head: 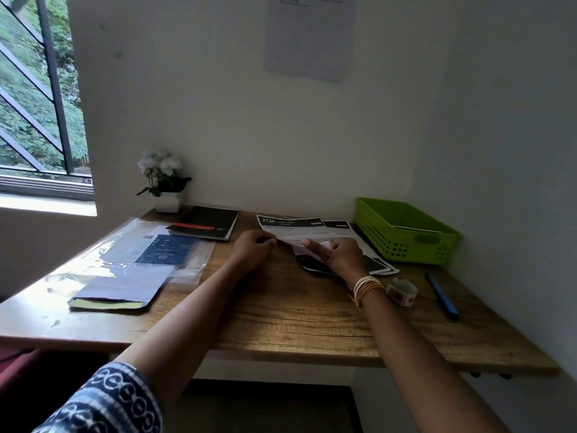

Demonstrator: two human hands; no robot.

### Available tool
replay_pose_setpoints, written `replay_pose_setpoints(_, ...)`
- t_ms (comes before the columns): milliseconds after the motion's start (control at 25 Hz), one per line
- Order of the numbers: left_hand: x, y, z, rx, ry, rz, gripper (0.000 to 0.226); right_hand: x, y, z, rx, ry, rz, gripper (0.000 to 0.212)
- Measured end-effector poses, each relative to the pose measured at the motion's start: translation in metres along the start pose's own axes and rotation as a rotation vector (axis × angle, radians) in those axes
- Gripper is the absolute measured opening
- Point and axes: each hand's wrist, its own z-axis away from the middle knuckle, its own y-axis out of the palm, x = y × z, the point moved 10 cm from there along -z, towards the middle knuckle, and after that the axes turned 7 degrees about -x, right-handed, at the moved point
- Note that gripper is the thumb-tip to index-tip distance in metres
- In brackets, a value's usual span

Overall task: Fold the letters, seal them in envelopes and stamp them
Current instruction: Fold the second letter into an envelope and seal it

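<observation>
Both hands grip one printed letter (307,234) above the bench (281,314): left hand (253,246) fingers (267,242) pinch its near-left corner, right hand (338,254) fingers (313,246) clasp its near edge.

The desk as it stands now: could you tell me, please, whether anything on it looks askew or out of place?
Nothing looks spilled or damaged. The letters lie in a loose, fanned pile rather than squared up, and the blue pen lies slantwise near the desk's right edge. Both seem ordinary for work in progress.
</observation>
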Motion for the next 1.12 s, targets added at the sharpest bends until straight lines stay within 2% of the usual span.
replay_pose_setpoints(120, 0.014, -0.008, -0.002, -0.081, -0.165, 0.249, 0.047, 0.006, 0.001, 0.000, 0.037, -0.038, -0.065, 0.055)
replay_pose_setpoints(240, 0.030, -0.017, -0.002, -0.182, -0.347, 0.635, 0.080, 0.015, 0.007, 0.006, 0.148, -0.119, -0.218, 0.048)
replay_pose_setpoints(320, 0.041, -0.038, 0.000, -0.308, -0.395, 0.638, 0.092, 0.020, 0.013, 0.011, 0.239, -0.159, -0.261, 0.046)
replay_pose_setpoints(440, 0.060, -0.060, 0.008, -0.459, -0.473, 0.452, 0.068, 0.021, 0.016, 0.016, 0.261, -0.265, -0.048, 0.045)
replay_pose_setpoints(520, 0.064, -0.058, 0.009, -0.455, -0.478, 0.575, 0.059, 0.023, 0.010, 0.014, 0.168, -0.352, 0.168, 0.034)
replay_pose_setpoints(600, 0.062, -0.047, 0.010, -0.368, -0.490, 0.710, 0.053, 0.032, 0.000, 0.016, 0.044, -0.454, 0.360, 0.014)
replay_pose_setpoints(680, 0.056, -0.032, 0.013, -0.237, -0.528, 0.772, 0.049, 0.040, 0.000, 0.021, -0.026, -0.542, 0.547, 0.024)
replay_pose_setpoints(760, 0.042, -0.019, 0.020, -0.103, -0.521, 0.770, 0.042, 0.045, 0.015, 0.027, 0.000, -0.600, 0.653, 0.040)
replay_pose_setpoints(840, 0.029, -0.008, 0.030, 0.037, -0.513, 0.749, 0.034, 0.053, 0.030, 0.036, 0.042, -0.644, 0.685, 0.046)
replay_pose_setpoints(920, 0.025, -0.007, 0.035, 0.110, -0.531, 0.806, 0.036, 0.056, 0.035, 0.038, 0.052, -0.637, 0.662, 0.044)
replay_pose_setpoints(1040, 0.033, -0.023, 0.029, 0.038, -0.539, 0.872, 0.046, 0.043, 0.019, 0.029, 0.049, -0.502, 0.530, 0.042)
replay_pose_setpoints(1120, 0.043, -0.038, 0.025, -0.045, -0.529, 0.729, 0.041, 0.027, 0.019, 0.026, 0.151, -0.407, 0.465, 0.040)
